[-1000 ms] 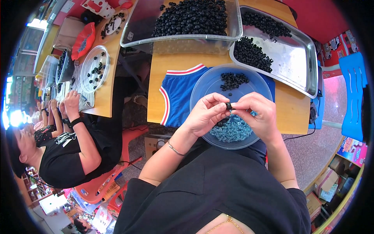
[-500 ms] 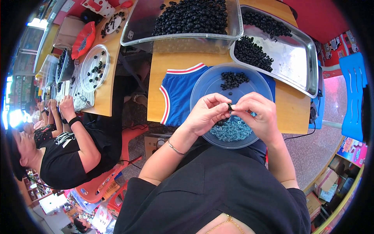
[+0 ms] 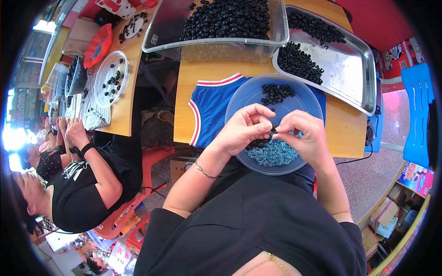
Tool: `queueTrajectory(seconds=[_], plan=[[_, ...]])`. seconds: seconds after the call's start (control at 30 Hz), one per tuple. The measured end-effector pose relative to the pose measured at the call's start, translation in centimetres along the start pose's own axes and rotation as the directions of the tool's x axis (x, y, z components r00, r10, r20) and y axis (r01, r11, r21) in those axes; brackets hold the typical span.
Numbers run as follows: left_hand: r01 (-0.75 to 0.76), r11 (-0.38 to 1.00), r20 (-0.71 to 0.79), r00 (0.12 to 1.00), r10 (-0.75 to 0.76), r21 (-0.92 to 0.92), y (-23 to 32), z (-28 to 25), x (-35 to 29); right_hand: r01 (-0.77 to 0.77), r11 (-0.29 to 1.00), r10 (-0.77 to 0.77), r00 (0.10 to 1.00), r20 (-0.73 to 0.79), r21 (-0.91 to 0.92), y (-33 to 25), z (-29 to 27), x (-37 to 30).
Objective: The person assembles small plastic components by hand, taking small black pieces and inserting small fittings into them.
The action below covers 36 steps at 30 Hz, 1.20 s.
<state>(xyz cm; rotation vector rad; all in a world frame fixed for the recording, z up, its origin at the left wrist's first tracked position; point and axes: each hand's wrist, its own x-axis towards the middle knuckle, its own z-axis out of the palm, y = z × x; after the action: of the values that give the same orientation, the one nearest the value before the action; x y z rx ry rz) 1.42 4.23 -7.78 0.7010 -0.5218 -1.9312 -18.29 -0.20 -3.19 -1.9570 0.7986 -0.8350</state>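
My left hand [image 3: 245,130] and my right hand [image 3: 304,135] meet fingertip to fingertip over a round, translucent blue basin [image 3: 236,93]. A small round black bead-like piece [image 3: 274,127] is pinched between them. My left thumb and index finger hold it from one side, and my right fingertips press on its other side; details between the fingers are hidden. Below in the basin lies a heap of small clear-blue pieces [image 3: 276,155], with a few dark pieces [image 3: 258,143] beside it under my left hand. A separate cluster of black pieces [image 3: 277,93] rests at the basin's far side.
Beyond the basin stand a clear plastic bin [image 3: 216,45] of black beads and a metal tray [image 3: 346,78] with more black pieces. Blue cloth [image 3: 212,106] lies under the basin on the table [image 3: 193,69]. At left, a co-worker [image 3: 87,184] sits at another table.
My hands stay over the basin and have shifted only slightly, with the fingertips still together on the black piece. The co-worker at left has moved a little.
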Motion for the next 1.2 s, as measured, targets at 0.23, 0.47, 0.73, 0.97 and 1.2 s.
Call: queueTrajectory(seconds=[0.23,0.47,0.73,0.97,1.2], plan=[[0.054,0.982,0.067,0.995,-0.067,0.180,1.7,0.2,-0.1,-0.185,0.983,0.185,0.979,0.089,-0.014,-1.8,-0.3,0.6],[0.106,0.954,0.070,0.989,-0.130,0.281,3.0,1.2,0.2,-0.002,0.994,0.016,0.992,0.125,-0.112,-0.8,-0.3,0.1],[0.041,0.945,0.089,0.993,-0.074,0.326,3.8,1.5,0.7,0.008,0.991,0.000,0.998,0.064,-0.136,-0.5,-0.2,0.2],[-0.354,0.675,0.059,0.906,0.419,0.648,9.9,2.3,2.0,-0.195,0.978,0.193,0.981,-0.030,-0.078,0.4,-1.0,0.9],[-0.370,-0.141,0.318,0.478,0.819,0.918,14.4,2.8,3.6,-0.032,0.952,0.053,0.997,0.062,-0.305,2.3,0.4,0.2]])
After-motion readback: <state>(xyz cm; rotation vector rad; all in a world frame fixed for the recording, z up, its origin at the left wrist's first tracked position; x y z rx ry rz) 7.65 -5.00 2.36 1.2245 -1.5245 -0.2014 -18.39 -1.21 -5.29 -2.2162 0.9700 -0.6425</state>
